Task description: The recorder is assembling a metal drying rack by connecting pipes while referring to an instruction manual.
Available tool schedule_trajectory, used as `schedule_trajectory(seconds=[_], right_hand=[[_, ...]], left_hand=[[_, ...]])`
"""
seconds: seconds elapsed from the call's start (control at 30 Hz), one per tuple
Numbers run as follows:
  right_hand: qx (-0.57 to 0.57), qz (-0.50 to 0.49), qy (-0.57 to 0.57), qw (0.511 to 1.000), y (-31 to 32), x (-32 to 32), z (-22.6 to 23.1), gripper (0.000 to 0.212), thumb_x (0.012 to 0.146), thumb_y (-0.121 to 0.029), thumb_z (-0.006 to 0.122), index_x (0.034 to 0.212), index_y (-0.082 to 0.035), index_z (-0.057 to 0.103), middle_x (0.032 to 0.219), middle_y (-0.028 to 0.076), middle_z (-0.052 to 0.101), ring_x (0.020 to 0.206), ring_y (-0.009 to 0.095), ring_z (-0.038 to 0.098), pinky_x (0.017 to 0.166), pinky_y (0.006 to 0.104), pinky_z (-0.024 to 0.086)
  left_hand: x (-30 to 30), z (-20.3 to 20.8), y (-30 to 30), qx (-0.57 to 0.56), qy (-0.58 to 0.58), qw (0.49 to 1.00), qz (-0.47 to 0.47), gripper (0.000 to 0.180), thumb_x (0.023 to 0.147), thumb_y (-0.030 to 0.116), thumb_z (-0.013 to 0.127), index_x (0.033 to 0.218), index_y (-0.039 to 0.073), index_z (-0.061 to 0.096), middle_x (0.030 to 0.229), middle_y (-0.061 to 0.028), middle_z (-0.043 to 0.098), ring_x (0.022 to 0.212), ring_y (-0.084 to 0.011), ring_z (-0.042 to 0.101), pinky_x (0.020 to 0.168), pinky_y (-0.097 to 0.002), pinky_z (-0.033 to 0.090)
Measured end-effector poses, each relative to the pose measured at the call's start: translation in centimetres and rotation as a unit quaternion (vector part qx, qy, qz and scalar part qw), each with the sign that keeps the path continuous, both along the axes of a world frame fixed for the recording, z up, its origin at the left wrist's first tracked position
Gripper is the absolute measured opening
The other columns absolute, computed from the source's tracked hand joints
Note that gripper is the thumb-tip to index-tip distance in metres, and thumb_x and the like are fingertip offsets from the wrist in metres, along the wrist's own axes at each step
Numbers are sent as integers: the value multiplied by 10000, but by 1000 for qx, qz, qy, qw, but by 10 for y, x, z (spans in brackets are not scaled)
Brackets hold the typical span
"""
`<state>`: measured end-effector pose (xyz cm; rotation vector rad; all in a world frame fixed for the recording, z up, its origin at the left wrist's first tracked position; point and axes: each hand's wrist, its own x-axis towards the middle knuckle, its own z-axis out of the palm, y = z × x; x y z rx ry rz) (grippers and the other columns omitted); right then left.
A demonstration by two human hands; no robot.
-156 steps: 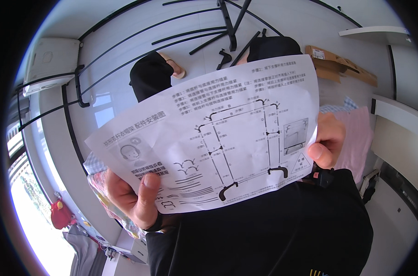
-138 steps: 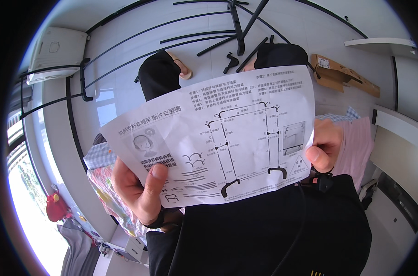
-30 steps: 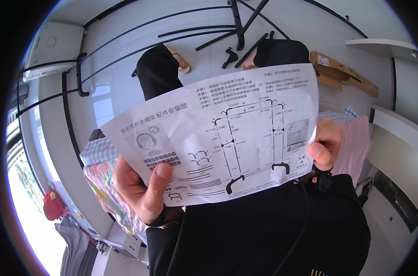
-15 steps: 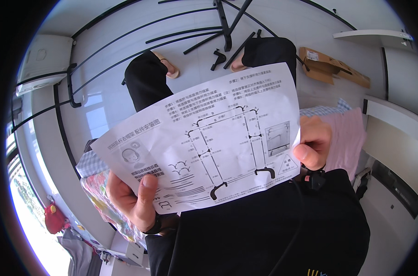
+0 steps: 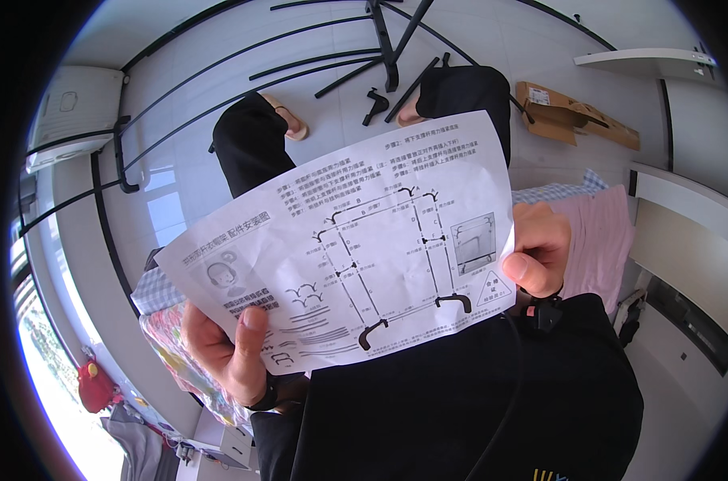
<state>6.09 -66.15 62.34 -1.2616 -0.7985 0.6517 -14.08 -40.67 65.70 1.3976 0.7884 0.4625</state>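
Observation:
Stretched between my two hands is a white instruction sheet with a printed diagram of a rack frame and small parts. My left hand pinches its lower left corner, thumb on top. At the right edge my right hand grips the paper, thumb on the printed side and fingers curled behind. The sheet is tilted, its right side higher, and slightly creased. Past it, on the floor, lie several black tubes and a small black bent connector between my feet.
A partly joined black tube frame stands on the left floor near a white box. To the right lies an opened cardboard box. Beside me are a pink cloth and a flowered cloth. A white shelf juts out at upper right.
The sheet has shifted slightly left with both hands still holding it. The surrounding view has moved a little; nothing was let go or taken up.

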Motion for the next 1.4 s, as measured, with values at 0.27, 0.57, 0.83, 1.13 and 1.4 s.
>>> schedule_trajectory(seconds=[0.27,0.57,0.83,1.13,1.4], right_hand=[[-1,-4,-4,1000,4,6,9,183,801,-41,643,655,52,581,522,61,516,393,118,394,415,284,239],[-170,47,-2,984,4,15,8,292,934,-117,584,671,3,549,523,28,470,445,92,408,448,260,294],[-236,-76,93,964,-41,56,-41,259,1021,-162,483,809,-23,538,629,-9,496,530,31,403,481,214,292],[-366,-140,39,919,-75,146,-69,123,1011,-157,534,957,-46,541,695,-9,525,598,33,429,524,204,321],[-357,106,67,926,80,162,-166,203,938,-209,609,985,-13,613,779,16,639,655,86,600,545,261,458]], left_hand=[[12,5,4,4,1,1000,-6,454,809,191,762,1109,-92,572,893,-103,694,760,-126,623,733,-239,472],[18,-12,5,12,61,996,-64,266,888,102,679,1077,-63,592,838,-55,670,693,-80,587,646,-210,443],[3,-54,27,13,111,993,-48,260,931,116,673,1094,-73,600,871,-57,675,748,-63,580,672,-207,460],[4,-154,81,-6,117,992,41,228,959,136,632,1072,-61,611,912,-47,672,751,-67,587,649,-219,474],[42,-204,104,-88,22,985,147,268,962,130,599,1171,-35,568,1037,-104,683,854,-163,682,732,-265,543]])
